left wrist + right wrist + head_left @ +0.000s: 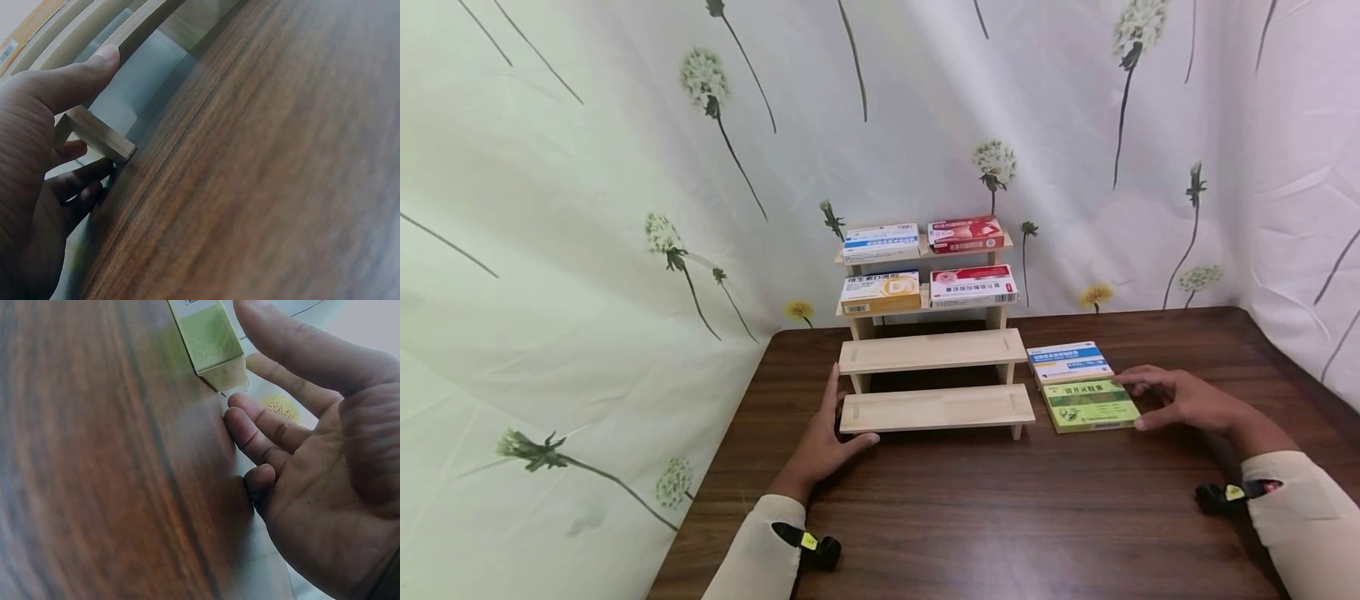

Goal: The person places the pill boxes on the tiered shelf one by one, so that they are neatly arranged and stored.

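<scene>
At the left end of a pale wooden stepped stand (932, 408) is my left hand (822, 450). Its thumb (103, 59) lies on the front edge of the lowest step, and the other fingers are along the stand's left side near a leg (100, 134). To the right of the stand, a green medicine box (1092, 406) lies flat on the table. My right hand (1198, 407) is at that box's right end, thumb by the front corner and fingertips by the back corner. Whether they touch it is unclear. A blue-and-white medicine box (1070, 362) lies directly behind the green one.
On the top step sit a white-and-blue box (882, 243) and a red box (966, 234). The step below carries a yellow-and-white box (881, 292) and a red-and-white box (973, 286). A dandelion-print curtain (917, 108) hangs behind the dark wooden table (970, 517).
</scene>
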`<state>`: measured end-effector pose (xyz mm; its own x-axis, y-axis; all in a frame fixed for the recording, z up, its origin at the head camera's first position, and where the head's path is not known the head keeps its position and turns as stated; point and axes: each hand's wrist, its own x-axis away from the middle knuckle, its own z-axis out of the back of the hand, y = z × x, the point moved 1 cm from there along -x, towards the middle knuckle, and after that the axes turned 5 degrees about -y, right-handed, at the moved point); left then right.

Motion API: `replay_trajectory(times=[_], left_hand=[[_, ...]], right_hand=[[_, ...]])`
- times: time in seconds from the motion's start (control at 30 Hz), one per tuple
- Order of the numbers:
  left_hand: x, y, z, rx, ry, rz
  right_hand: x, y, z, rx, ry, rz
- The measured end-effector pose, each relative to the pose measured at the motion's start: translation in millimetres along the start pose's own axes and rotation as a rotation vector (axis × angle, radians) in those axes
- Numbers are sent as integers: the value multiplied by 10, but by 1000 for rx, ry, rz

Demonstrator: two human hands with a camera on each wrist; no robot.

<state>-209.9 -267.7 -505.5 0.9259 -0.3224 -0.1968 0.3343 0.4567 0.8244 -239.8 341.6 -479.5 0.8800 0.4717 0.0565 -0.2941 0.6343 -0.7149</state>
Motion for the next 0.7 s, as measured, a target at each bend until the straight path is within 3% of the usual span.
replay_trajectory(times=[0.7], left_hand=[[6, 9, -5, 7, 5, -1]], right_hand=[[6, 10, -20, 4, 10, 39]])
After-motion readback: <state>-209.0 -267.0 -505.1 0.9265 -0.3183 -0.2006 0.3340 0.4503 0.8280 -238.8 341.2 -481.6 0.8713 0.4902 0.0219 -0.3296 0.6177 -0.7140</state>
